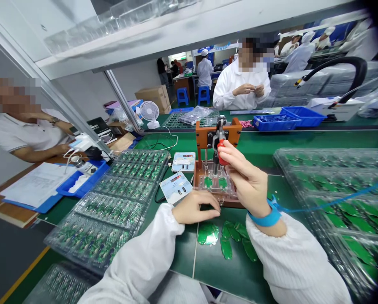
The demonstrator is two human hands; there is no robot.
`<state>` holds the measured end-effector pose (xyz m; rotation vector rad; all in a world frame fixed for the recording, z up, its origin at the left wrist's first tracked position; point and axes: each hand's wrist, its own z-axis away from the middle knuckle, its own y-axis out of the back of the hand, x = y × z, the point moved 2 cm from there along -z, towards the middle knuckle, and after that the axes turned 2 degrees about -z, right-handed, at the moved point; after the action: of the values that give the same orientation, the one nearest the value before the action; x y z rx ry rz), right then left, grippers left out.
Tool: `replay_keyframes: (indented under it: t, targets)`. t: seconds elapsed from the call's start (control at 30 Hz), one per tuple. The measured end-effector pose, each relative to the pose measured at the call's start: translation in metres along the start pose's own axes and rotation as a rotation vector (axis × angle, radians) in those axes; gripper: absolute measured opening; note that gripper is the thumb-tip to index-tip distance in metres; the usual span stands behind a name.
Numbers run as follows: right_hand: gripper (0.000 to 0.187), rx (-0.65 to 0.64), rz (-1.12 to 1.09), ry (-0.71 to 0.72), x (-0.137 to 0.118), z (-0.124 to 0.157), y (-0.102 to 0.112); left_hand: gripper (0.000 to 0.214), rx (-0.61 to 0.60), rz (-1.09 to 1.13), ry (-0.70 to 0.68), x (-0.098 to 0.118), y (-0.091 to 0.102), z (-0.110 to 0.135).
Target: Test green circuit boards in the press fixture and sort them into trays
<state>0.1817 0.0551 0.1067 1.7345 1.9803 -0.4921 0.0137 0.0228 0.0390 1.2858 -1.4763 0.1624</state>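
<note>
- Two hands work at a small press jig on the green bench.
- Right hand, with a blue wrist strap, has its fingers closed around the jig's red lever knob.
- Left hand rests loosely curled at the jig's front edge, holding nothing.
- Loose green circuit boards lie just before the jig, between the sleeves.
- Trays of boards stand to the left.
</note>
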Motion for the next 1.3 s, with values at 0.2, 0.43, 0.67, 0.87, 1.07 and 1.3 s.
replay_keyframes:
  t: [0.2, 0.43, 0.67, 0.87, 1.07, 1.3]
  targets:
    - [0.056, -0.017, -0.016, 0.01, 0.002, 0.0, 0.0, 0.034, -0.027, -0.42, 0.349, -0.036, 0.096, -0.003]
    - [0.057, -0.022, -0.024, 0.024, 0.004, 0.001, 0.0, 0.12, -0.464, -0.81, 0.701, -0.102, 0.119, 0.001]
    - [0.056, -0.016, -0.022, 0.02, 0.004, 0.001, -0.001, 0.122, -0.576, -0.853, 0.738, -0.104, 0.115, -0.002]
    - [0.06, -0.019, -0.023, 0.031, 0.003, 0.001, -0.001, 0.123, -0.567, -0.837, 0.771, -0.103, 0.115, -0.001]
    - [0.061, -0.019, -0.021, 0.034, 0.004, 0.001, -0.001, 0.128, -0.532, -0.843, 0.755, -0.103, 0.129, 0.005]
    - [0.058, -0.013, -0.012, 0.025, 0.004, 0.002, -0.002, 0.132, -0.583, -0.818, 0.781, -0.106, 0.132, 0.012]
